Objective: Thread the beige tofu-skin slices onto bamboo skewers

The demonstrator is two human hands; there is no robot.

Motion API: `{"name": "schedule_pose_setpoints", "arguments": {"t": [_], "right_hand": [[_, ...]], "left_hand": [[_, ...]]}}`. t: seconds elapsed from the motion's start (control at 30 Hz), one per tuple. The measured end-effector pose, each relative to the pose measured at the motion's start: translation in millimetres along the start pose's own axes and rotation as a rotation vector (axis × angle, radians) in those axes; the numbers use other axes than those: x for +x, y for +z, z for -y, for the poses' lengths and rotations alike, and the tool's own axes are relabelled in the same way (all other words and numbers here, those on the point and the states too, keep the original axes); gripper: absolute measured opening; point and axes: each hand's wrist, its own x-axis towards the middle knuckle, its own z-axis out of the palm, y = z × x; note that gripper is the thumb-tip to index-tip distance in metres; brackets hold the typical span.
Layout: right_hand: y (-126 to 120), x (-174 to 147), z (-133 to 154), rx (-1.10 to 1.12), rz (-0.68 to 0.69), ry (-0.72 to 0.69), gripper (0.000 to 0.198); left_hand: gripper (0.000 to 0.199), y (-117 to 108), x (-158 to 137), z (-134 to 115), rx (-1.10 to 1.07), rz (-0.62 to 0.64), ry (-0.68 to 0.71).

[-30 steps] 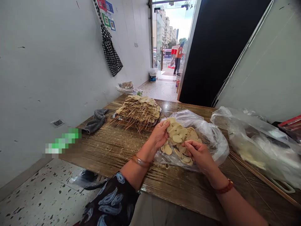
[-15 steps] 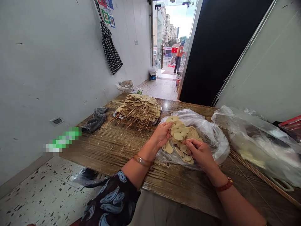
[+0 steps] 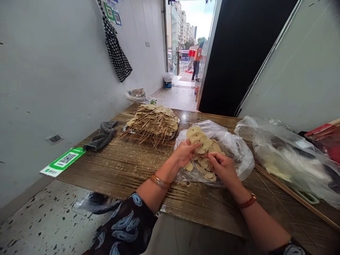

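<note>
Slices [image 3: 196,137] are held over the open bag [image 3: 244,157] on the desk [image 3: 127,173]. To the left, a pile [image 3: 159,117] rests on a tray [image 3: 173,135], stick ends [image 3: 145,131] toward the near edge, presumably for easy grasping. The left hand [image 3: 184,153] has its fingers closed on the slices, apparently steadying the row. The right hand [image 3: 224,167] has its fingers pinched on a stick [image 3: 206,155], mostly hidden, likely for control. Far right, spare sticks [image 3: 300,199] lie within reach.

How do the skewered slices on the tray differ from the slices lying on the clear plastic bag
The skewered slices are threaded on thin sticks; the loose slices show none. The skewered slices form a tall stack, the loose slices a smaller, lower heap. Both look pale, thin and flat.
</note>
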Motion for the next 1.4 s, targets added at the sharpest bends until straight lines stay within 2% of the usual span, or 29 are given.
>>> {"name": "schedule_pose_setpoints", "arguments": {"t": [0.17,0.37,0.6,0.9,1.23,1.4], "right_hand": [[2.5,0.0,-0.9,0.006,0.008,-0.004,0.034],[4.6,-0.1,-3.7,0.045,0.008,0.015,0.033],[4.6,-0.3,-3.4,0.023,0.006,0.002,0.033],[1.5,-0.5,-1.4,-0.13,0.019,-0.017,0.035],[-3.9,0.2,-10.4,-0.224,0.069,-0.03,0.032],[-6.4,3.8,-18.0,-0.211,0.05,-0.016,0.034]], "left_hand": [[0.044,6.3,-1.5,5.8,0.02,-0.001,0.058],[0.049,2.8,0.6,10.1,0.043,0.025,0.096],[0.044,4.2,-1.1,9.8,0.074,0.022,0.055],[0.048,-0.3,-0.2,10.5,0.029,-0.019,0.053],[0.044,-9.4,8.8,12.9,0.015,-0.144,0.208],[0.039,-10.2,9.0,10.6,0.127,-0.17,0.255]]}}
